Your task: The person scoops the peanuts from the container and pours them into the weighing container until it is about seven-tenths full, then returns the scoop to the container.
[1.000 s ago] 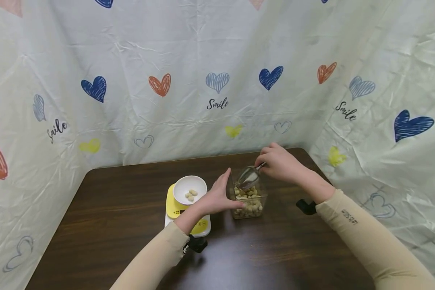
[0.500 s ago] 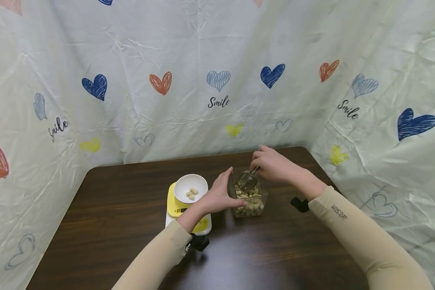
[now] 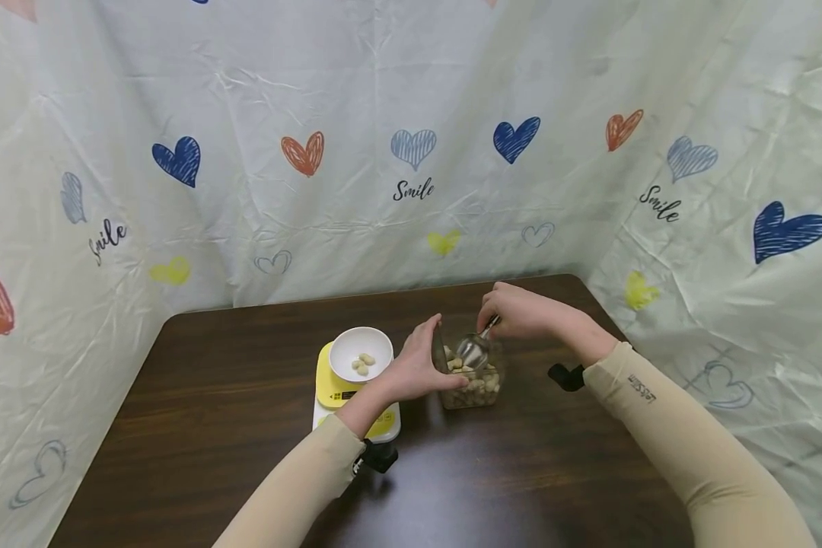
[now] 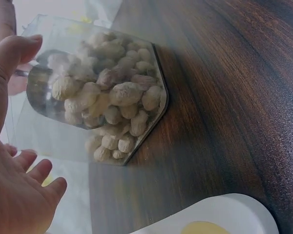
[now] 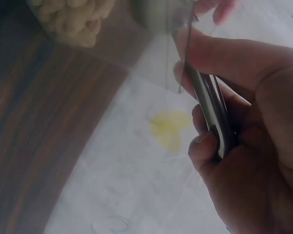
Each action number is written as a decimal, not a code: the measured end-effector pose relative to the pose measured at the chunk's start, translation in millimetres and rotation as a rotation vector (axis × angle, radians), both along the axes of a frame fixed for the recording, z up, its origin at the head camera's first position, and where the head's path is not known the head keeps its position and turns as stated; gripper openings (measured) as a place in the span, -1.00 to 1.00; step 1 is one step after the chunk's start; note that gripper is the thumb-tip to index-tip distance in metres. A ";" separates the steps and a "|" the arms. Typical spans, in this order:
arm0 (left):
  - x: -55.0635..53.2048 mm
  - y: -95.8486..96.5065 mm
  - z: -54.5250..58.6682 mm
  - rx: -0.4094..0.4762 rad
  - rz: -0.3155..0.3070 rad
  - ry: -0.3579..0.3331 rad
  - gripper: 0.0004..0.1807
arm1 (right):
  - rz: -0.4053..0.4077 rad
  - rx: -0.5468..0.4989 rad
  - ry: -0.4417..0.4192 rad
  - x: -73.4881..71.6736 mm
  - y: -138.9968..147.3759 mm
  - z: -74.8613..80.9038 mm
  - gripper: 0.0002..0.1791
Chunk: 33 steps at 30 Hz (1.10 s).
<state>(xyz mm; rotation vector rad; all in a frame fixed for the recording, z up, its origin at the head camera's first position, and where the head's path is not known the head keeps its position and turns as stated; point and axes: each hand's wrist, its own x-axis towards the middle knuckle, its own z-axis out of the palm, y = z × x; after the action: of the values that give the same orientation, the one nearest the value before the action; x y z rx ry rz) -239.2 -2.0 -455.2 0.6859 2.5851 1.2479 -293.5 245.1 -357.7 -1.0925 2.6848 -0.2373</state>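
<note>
A clear plastic container [image 3: 489,396] of unshelled peanuts [image 4: 127,93] stands on the dark wood table. My left hand [image 3: 418,369] holds it at the left, thumb along the near wall and fingers reaching toward the far left corner. My right hand [image 3: 520,310] grips the handle of a metal scoop [image 3: 474,352], fingers wrapped round it in the right wrist view. The scoop's bowl is down among the peanuts, partly hidden behind them in the left wrist view. Left of the container, a white bowl [image 3: 345,346] with a few peanuts sits on a yellow-and-white kitchen scale [image 3: 327,388].
My left forearm crosses over part of the scale. The wooden table [image 3: 233,396] stretches out at the left and in front. A white curtain [image 3: 356,251] printed with hearts hangs right behind the table and along both sides.
My right hand has moved slightly left and down, and the scoop has turned in the container, its bowl now showing shinier. The left hand has stayed at the container.
</note>
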 end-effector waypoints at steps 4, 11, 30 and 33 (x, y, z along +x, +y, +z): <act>-0.6 1.1 -0.4 -0.008 0.000 0.010 0.34 | -0.030 0.003 -0.076 -4.5 1.4 5.0 -0.86; -1.1 4.0 -1.4 -0.017 0.001 0.024 0.36 | -0.138 -0.072 -0.259 -15.0 13.9 12.0 -0.87; -0.9 -0.6 0.5 0.000 0.004 0.011 0.35 | -0.188 -0.065 -0.433 -27.6 8.4 14.0 -0.88; -1.4 -0.3 -0.8 0.003 0.004 0.009 0.36 | -0.179 -0.073 -0.441 -27.9 10.2 12.8 -0.87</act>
<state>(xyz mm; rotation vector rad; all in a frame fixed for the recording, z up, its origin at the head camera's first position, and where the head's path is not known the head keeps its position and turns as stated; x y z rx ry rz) -240.6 -2.3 -456.0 0.6892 2.5937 1.2530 -321.4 255.3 -344.9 -0.7132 2.3852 -0.5425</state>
